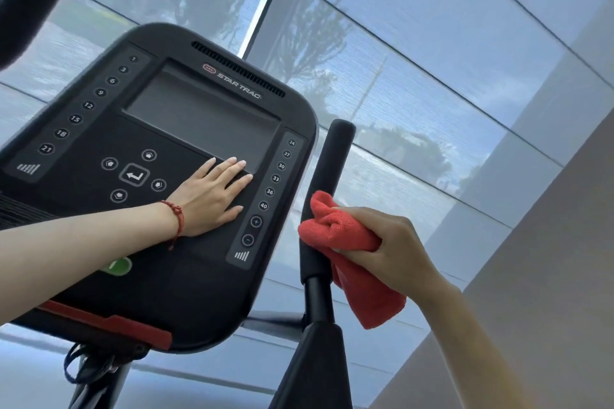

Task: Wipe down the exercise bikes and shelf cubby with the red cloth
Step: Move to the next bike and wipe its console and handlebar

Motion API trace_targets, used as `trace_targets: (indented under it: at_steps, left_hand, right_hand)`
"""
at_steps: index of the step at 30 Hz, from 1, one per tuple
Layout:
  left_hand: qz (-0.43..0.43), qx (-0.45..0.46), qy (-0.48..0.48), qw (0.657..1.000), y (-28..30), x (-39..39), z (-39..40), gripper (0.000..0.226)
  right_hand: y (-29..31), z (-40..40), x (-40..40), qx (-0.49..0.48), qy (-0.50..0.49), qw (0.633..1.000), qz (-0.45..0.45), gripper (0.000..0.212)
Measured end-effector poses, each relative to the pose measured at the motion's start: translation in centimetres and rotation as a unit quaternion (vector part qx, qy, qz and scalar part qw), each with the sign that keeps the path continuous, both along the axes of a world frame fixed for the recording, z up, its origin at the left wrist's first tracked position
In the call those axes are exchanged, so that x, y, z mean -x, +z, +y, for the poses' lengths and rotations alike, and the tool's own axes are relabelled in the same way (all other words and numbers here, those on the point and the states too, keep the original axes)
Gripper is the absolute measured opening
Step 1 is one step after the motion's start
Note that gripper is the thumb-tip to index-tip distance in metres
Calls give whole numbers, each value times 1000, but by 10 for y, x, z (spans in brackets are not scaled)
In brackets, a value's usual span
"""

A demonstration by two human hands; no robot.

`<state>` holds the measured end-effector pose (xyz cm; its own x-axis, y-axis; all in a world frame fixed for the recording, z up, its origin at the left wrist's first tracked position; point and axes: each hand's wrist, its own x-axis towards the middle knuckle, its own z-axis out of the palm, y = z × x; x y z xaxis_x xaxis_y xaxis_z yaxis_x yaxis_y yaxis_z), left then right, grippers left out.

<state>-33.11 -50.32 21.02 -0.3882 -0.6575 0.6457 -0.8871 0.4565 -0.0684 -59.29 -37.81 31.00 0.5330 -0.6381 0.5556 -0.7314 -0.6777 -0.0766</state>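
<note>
The black exercise bike console (186,129), with a dark screen and numbered buttons, fills the left and centre of the head view. My left hand (212,196) lies flat on the console's lower right panel, fingers spread, holding nothing. To the console's right stands the bike's black padded right handlebar (327,163). My right hand (395,242) grips the red cloth (345,242) and presses it against the lower part of that handlebar grip. The cloth's loose end hangs down past the bar.
Another black handlebar end (26,0) shows at the top left. Behind the bike are large windows with translucent blinds (432,60). A grey wall (548,292) runs along the right. A black strap (83,365) dangles below the console.
</note>
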Motion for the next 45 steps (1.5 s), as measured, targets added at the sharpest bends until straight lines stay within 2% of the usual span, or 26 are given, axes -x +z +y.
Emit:
trace_targets:
  at_steps: [4,12,20,24,30,33,38,45]
  left_hand:
    - [18,10,-30,999,6,18,15,56]
    - [68,-22,-61,996,12,52,88,51]
    - [96,-45,-19,994,28,90,166,66]
    - [109,-44,13,993,37,115,200,58]
    - [138,-45,41,989,37,172,248,61]
    - [139,-58,34,988,22,210,268,68]
    - [139,-103,34,984,-28,266,286,55]
    - [107,-137,69,982,-120,314,324,52]
  right_hand:
    - [-11,6,16,27,0,999,-45,45]
    - [-36,31,52,7,16,991,-132,44]
    - [-64,60,104,-9,55,982,-183,47]
    - [-71,76,134,-13,79,977,-198,45]
    - [-88,101,188,-23,107,973,-204,43]
    - [-104,115,215,-47,109,970,-213,41]
    - [-138,135,252,-75,102,968,-215,43]
    - [-207,172,275,-102,68,968,-219,43]
